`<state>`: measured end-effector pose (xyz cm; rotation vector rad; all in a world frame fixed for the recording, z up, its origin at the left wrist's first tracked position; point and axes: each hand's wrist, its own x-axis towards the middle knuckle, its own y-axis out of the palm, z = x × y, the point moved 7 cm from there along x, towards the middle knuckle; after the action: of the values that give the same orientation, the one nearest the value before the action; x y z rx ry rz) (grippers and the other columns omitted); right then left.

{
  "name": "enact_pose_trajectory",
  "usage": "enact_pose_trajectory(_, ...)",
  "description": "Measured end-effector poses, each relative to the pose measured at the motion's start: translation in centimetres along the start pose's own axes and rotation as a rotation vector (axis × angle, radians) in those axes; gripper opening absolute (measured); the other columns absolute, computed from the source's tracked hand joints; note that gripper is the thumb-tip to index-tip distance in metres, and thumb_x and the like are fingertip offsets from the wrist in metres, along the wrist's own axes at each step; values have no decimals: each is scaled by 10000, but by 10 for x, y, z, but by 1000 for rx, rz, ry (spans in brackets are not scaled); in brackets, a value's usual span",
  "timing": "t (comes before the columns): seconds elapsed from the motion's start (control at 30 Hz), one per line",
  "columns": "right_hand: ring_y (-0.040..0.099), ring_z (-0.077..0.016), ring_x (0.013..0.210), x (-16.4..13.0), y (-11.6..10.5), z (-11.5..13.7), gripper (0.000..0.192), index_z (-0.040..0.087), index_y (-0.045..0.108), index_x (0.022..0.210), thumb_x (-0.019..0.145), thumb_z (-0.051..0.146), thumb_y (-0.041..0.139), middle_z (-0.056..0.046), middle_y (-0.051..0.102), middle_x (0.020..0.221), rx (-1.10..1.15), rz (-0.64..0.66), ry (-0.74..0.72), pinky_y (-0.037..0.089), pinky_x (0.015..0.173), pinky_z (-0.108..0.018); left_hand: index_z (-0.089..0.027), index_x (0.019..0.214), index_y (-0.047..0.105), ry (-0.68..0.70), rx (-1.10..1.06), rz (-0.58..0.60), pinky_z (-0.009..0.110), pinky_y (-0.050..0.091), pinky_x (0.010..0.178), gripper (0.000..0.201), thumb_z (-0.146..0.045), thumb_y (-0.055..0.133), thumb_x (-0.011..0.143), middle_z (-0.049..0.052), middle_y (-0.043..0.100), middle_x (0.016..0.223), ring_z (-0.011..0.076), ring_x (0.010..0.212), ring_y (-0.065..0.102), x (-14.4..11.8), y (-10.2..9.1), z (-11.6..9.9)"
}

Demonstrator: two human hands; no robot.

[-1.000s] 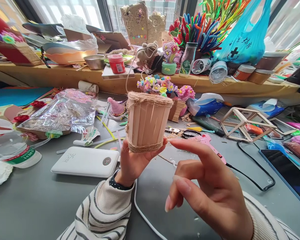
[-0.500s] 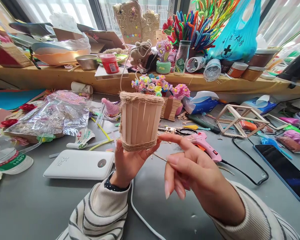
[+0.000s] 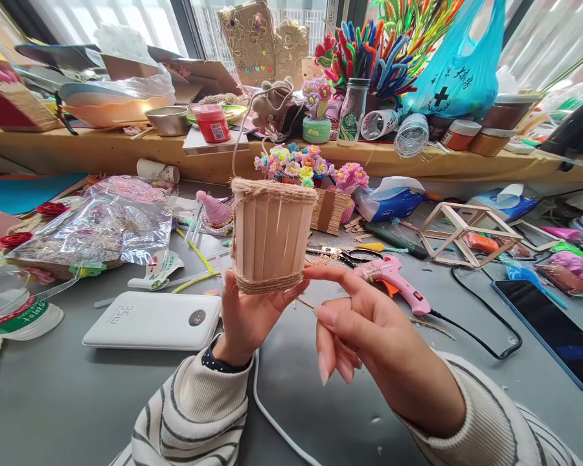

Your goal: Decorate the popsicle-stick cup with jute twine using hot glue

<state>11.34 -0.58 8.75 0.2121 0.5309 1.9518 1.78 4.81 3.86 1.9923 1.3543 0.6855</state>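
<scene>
We support the stick basket from below with the left hand: thumb and fingers are curled up around its base, pinching the lower twine band. In our judgement the grip should stay on that band, since pressure on the thin wooden slats could spring the glued joints. We keep the basket upright and raised above the tabletop, its upper twine rim level, so the wrap can be inspected all round.

The right hand holds nothing; its index fingertip touches the lower band at the basket's right edge, the other fingers loosely curled. We would press lightly there to seat the twine.

The basket thus sits on the left hand, just left of the right fingertip. The pink glue gun lies on the tabletop behind the right hand
</scene>
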Motion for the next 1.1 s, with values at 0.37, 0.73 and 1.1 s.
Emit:
enact_pose_trajectory(0.37, 477, -71, 449, -15, 5, 24, 295, 210, 503, 1095, 809, 134, 508, 60, 557, 534, -798, -173, -596, 377, 432, -187, -190, 1052, 671, 7, -36, 28, 347, 471, 911, 565, -611, 570, 689, 56, 706, 1029, 248, 998, 631, -1, 4, -2)
enact_pose_trajectory(0.73, 436, -84, 450, -42, 38, 27, 591, 221, 532, 1230, 701, -37, 580, 85, 503, 461, -1625, -268, -1352, 310, 441, -252, -185, 1141, 623, -27, -3, -44, 438, 415, 974, 659, -639, 551, 670, 73, 690, 1065, 367, 1117, 544, -1, -1, 2)
enact_pose_trajectory(1.1, 494, -99, 449, -46, 38, 29, 499, 221, 597, 1150, 707, -10, 588, 42, 642, 549, -1667, -259, -1364, 349, 422, -263, -191, 1150, 613, -19, -40, -13, 436, 392, 978, 632, -627, 537, 698, 66, 695, 1051, 343, 1105, 556, -2, 1, 2)
